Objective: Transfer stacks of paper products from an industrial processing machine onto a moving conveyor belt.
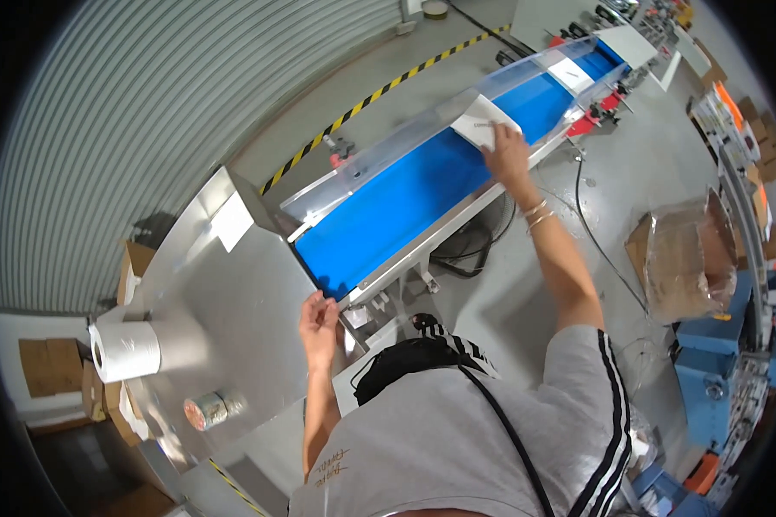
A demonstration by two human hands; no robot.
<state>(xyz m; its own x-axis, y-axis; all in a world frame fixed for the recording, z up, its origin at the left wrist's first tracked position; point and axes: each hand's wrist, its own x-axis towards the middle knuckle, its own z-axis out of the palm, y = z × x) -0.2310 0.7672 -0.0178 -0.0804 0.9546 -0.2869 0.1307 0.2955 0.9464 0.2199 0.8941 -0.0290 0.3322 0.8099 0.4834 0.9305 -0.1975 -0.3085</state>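
A blue conveyor belt (388,202) runs from the steel table up to the far right. My right hand (507,159) reaches out over it, with its fingers on the near right edge of a flat white packet (481,125) with dark print. The thumb and the packet's underside are hidden. Farther along the belt lies a second white packet (571,75). Where the belt meets the table, my left hand (319,320) hovers by the corner, its fingers loosely bent and apart, with nothing visible in them.
On the steel table (233,319) are a white roll (127,350), a tape roll (207,411) and a white sheet (231,222). A clear guard (388,155) lines the belt's far side. A fan (470,241) stands beneath. A plastic-lined carton (685,254) is at the right.
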